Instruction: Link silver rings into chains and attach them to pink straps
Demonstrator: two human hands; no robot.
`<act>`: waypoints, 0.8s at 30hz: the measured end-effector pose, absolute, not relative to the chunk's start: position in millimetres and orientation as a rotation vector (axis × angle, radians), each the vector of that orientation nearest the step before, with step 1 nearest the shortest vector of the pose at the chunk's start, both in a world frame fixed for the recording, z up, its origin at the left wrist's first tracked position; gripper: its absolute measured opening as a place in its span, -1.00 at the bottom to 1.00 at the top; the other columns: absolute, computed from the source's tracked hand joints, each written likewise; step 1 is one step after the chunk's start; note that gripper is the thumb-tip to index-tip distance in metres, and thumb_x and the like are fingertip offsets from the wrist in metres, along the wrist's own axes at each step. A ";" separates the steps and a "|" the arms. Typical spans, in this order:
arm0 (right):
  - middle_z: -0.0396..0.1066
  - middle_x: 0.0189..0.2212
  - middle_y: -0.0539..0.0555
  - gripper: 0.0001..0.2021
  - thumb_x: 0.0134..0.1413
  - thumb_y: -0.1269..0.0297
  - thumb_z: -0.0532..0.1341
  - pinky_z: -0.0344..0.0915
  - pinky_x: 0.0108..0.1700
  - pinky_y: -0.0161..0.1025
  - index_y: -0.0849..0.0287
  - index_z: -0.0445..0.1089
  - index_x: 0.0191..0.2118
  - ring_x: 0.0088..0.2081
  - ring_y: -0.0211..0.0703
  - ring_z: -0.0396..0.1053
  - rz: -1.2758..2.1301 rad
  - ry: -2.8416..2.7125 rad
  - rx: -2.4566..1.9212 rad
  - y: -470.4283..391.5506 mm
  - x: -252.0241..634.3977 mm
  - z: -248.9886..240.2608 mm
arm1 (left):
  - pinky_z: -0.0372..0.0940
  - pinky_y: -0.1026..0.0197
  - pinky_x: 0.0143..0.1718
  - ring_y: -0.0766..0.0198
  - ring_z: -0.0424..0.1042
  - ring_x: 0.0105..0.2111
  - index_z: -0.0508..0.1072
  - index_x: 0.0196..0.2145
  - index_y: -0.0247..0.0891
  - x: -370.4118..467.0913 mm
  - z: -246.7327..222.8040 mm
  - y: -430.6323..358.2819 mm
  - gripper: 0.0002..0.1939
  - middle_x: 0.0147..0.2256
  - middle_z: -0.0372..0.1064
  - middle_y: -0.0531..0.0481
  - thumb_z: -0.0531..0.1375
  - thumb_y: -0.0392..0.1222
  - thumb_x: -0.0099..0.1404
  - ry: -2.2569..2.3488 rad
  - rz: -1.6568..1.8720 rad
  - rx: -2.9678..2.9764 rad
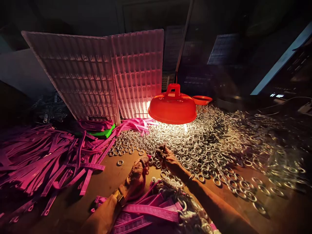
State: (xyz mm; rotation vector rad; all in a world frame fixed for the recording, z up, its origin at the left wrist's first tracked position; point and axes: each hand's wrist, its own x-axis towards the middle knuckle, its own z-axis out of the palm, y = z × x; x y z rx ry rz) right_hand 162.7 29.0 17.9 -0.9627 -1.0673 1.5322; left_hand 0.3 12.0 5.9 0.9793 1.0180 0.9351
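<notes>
Many metal rings lie in a wide heap under the lamp. My right hand is at the near edge of that heap, its fingers closed together; what is between them is too small to make out. To its left and a little nearer, my left hand is closed around a pink strap, whose end shows by the fingertips. Below both hands sits a pile of pink straps with metal rings among them. A larger pile of pink straps covers the left side of the table.
A red lamp hangs low beyond my hands. Two translucent ribbed panels stand upright at the back left, near a green tray. A red bowl sits behind the ring heap. One loose ring lies on the brown table.
</notes>
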 end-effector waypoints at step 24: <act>0.12 -0.59 -0.08 -0.87 -0.01 0.24 0.04 0.02 -0.53 -0.37 0.16 0.14 -0.47 -0.55 -0.34 0.02 1.263 -1.629 -1.215 8.3 165.6 14.8 | -0.12 0.34 -0.62 0.50 -0.07 -0.66 0.23 -0.61 -0.27 9.0 31.6 -5.2 -0.68 -0.68 0.03 0.19 0.19 0.02 0.02 0.948 0.836 1.338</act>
